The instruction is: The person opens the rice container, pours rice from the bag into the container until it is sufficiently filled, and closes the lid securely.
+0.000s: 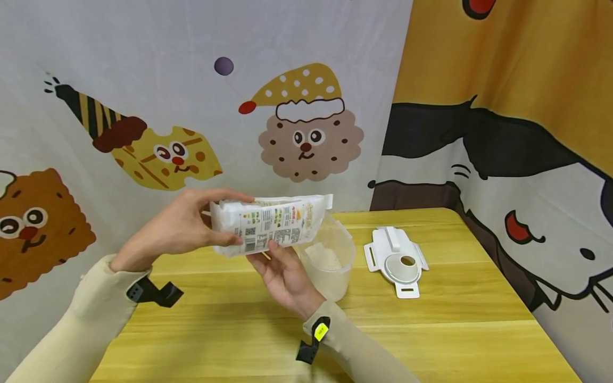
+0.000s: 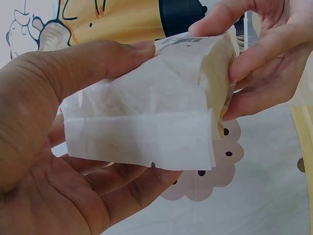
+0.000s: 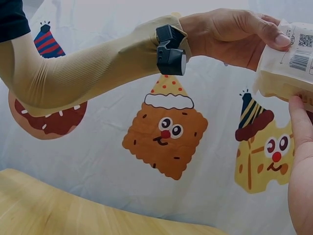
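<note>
Bag point(image 1: 275, 223) is held aloft, tilted, its right end by the rim of the tub point(image 1: 337, 284); contact unclear. Judged light, soft, apt to sag; best held at the left end and supported beneath. Left hand point(image 1: 182, 226), arm raised, grips that end; right hand point(image 1: 288, 279) grips from below

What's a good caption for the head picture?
White printed bag held up near a translucent tub, white lid on the wood-grain table.

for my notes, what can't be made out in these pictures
Head: fine print on the bag, too small.
Head: part of the tub, behind the bag.
Left wrist: part of the right hand, past the right edge.
Right wrist: one end of the bag, past the right edge.
</note>
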Demonstrator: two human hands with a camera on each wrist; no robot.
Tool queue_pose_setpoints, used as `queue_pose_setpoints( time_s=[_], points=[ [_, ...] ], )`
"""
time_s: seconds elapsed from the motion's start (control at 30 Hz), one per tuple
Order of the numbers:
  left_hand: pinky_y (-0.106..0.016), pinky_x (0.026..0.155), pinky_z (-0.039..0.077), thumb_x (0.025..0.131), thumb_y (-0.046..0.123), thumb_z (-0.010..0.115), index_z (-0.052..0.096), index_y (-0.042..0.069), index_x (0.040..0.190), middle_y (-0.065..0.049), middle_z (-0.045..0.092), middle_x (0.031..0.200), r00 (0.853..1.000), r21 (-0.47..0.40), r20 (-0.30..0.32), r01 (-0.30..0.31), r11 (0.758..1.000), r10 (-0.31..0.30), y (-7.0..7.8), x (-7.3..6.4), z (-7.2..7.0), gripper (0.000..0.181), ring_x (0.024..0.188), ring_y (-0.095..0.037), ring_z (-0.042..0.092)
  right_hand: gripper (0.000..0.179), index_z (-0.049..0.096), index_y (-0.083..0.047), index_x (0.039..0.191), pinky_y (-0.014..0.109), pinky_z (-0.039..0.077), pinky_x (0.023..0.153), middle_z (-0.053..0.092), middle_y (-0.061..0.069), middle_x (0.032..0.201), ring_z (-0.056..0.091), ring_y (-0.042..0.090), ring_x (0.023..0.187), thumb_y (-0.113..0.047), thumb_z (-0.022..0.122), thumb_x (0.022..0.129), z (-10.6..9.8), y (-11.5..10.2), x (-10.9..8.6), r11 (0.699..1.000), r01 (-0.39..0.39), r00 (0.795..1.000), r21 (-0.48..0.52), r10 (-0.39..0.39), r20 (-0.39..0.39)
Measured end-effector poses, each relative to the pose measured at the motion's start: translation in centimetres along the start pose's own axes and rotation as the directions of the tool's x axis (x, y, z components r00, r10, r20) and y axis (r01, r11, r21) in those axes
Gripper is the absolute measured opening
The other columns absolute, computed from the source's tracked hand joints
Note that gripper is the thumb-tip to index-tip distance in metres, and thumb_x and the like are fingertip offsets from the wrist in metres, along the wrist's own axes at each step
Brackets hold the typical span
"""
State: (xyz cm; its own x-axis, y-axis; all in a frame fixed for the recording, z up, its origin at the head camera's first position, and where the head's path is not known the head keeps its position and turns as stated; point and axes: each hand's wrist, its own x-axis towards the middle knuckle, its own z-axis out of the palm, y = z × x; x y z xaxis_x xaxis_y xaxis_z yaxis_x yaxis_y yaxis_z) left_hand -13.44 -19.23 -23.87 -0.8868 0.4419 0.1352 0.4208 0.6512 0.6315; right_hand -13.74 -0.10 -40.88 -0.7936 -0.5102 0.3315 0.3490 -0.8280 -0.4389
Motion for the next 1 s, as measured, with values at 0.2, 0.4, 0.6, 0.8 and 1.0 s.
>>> queue_pose_setpoints(
  time_s=[0.2,0.4,0.6,0.8,1.0],
  points=[
    [-0.03,0.066,0.064,0.076,0.013,0.092,0.068,0.021,0.13,-0.009,0.07,0.113,1.0,-0.035,-0.022,0.019,0.999,-0.02,0.21,0.12,0.09,0.06,0.085,-0.024,0.068,0.037,0.048,-0.026,0.144,0.03,0.043,0.117,0.054,-0.002,0.145,0.058,0.016,0.131,-0.016,0.053,0.108,-0.03,-0.09,0.01,1.0,0.011,1.0,0.001,-0.011,0.008],
    [-0.028,0.067,0.064,0.075,0.013,0.093,0.068,0.019,0.128,-0.009,0.07,0.114,0.999,-0.038,-0.042,-0.008,0.999,0.007,0.28,0.09,0.13,0.058,0.086,-0.024,0.068,0.038,0.047,-0.026,0.144,0.029,0.043,0.117,0.054,-0.001,0.145,0.058,0.016,0.131,-0.016,0.054,0.108,-0.03,-0.16,0.03,1.0,0.017,1.0,0.008,-0.017,0.009],
    [-0.028,0.067,0.064,0.077,0.013,0.092,0.068,0.02,0.126,-0.008,0.069,0.116,0.999,-0.036,-0.052,-0.008,0.999,0.006,0.27,0.17,0.15,0.055,0.088,-0.024,0.069,0.038,0.047,-0.025,0.144,0.029,0.043,0.117,0.055,-0.002,0.145,0.058,0.015,0.13,-0.017,0.052,0.108,0.0,-0.2,0.03,1.0,0.014,1.0,0.005,-0.014,0.007],
    [-0.028,0.068,0.064,0.078,0.012,0.09,0.067,0.021,0.124,-0.007,0.068,0.117,0.998,-0.019,-0.055,-0.009,1.0,0.008,0.26,0.27,0.16,0.052,0.088,-0.025,0.068,0.038,0.047,-0.025,0.145,0.029,0.042,0.118,0.054,-0.001,0.146,0.058,0.016,0.131,-0.017,0.053,0.108,-0.01,-0.21,0.06,1.0,0.014,1.0,0.011,-0.014,0.001],
    [-0.028,0.067,0.064,0.079,0.012,0.09,0.068,0.021,0.125,-0.008,0.069,0.117,0.998,0.0,-0.056,-0.002,1.0,0.002,0.38,0.26,0.05,0.052,0.088,-0.024,0.069,0.038,0.048,-0.023,0.144,0.028,0.041,0.119,0.054,-0.002,0.145,0.057,0.015,0.131,-0.017,0.055,0.107,-0.14,-0.1,0.04,1.0,0.004,1.0,0.019,-0.004,-0.021]
  ],
)
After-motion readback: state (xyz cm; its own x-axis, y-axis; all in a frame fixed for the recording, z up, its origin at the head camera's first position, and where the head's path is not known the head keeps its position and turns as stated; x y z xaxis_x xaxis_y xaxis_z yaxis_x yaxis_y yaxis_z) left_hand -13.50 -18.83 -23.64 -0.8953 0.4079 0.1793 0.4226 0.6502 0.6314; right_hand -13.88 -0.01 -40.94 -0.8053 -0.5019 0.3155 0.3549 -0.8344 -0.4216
